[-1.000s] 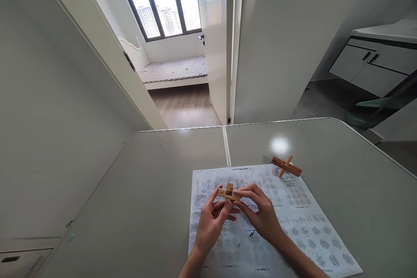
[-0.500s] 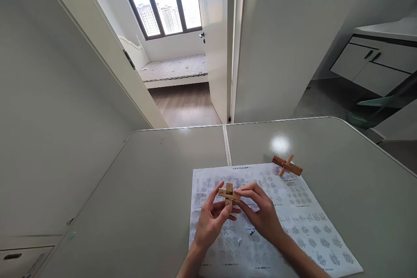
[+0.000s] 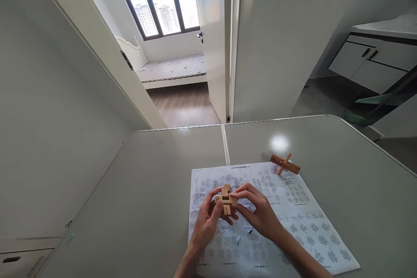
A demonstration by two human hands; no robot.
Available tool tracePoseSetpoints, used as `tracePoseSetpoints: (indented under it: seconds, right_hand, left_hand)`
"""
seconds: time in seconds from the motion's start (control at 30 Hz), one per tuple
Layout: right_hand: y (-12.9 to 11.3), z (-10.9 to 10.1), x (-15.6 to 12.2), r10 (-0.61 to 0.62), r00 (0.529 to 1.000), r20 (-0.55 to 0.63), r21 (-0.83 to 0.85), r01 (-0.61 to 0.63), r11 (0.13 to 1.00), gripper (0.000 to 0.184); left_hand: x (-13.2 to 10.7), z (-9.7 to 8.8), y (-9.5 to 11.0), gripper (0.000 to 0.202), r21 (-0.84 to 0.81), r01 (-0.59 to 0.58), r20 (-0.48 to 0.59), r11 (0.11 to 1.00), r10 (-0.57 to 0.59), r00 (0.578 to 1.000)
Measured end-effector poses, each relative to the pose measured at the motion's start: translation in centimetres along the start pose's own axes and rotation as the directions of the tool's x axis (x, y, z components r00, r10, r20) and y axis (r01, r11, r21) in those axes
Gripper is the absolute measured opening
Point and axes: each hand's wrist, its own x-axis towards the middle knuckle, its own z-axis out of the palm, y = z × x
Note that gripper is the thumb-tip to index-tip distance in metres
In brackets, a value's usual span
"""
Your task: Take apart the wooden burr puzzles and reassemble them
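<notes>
Between my two hands is a wooden interlocking puzzle [image 3: 225, 202], made of several light notched blocks crossing one another. My left hand [image 3: 206, 221] grips its left side, thumb on the near face and fingers behind and beneath. The fingertips of my right hand [image 3: 260, 208] pinch its right end. Both hands hold it above a large printed sheet [image 3: 312, 208] covered in small diagrams. At the sheet's far right corner lie darker wooden puzzle pieces [image 3: 285, 164], crossed over each other.
The sheet rests on a grey-green table [image 3: 156, 200] with a pale seam [image 3: 225, 145]. Small shiny scraps [image 3: 250, 231] lie on the paper near my right hand. Beyond the table's far edge stand an open door [image 3: 216, 52] and a bed [image 3: 176, 67].
The puzzle has been tilted, so a block end marked with a stroke now faces me. My left thumb has shifted up along it. The view has moved slightly.
</notes>
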Motion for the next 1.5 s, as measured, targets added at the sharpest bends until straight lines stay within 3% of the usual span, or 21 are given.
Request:
tracePoseSetpoints:
  seconds: [0.17,0.37,0.5,0.7,0.9,1.37,1.5]
  right_hand:
    - [-0.1,0.2,0.1,0.065,0.996,0.059,0.092,-0.07,0.993,0.015]
    - [-0.3,0.6,-0.1,0.196,0.963,0.185,0.235,-0.237,0.943,0.04]
    - [-0.4,0.6,-0.1,0.158,0.966,0.207,0.198,-0.199,0.96,0.035]
    - [-0.7,0.7,-0.1,0.12,0.981,0.151,0.196,-0.149,0.969,0.023]
    - [-0.6,0.9,-0.2,0.101,0.98,0.169,0.211,-0.136,0.968,0.02]
    - [-0.2,1.3,-0.6,-0.026,0.997,0.073,0.041,0.023,0.999,0.019]
    - [0.1,1.2,-0.5,-0.004,0.997,0.076,0.068,-0.001,0.998,0.019]
  left_hand:
    - [0.0,0.0,-0.5,0.055,0.037,-0.045,-0.024,0.998,0.046,0.999]
    - [0.0,-0.1,-0.7,0.049,0.089,-0.071,-0.014,0.993,0.073,0.997]
    - [-0.2,-0.1,-0.6,0.045,0.152,-0.085,-0.012,0.985,0.087,0.996]
    - [-0.4,-0.1,-0.4,0.042,0.295,-0.091,-0.052,0.951,0.111,0.992]
    - [-0.3,-0.1,-0.4,0.044,0.294,-0.09,-0.048,0.952,0.108,0.993]
    - [-0.5,-0.2,0.0,0.038,0.229,-0.061,-0.06,0.971,0.076,0.995]
    - [-0.6,0.0,-0.1,0.035,0.199,-0.063,-0.06,0.978,0.077,0.995]
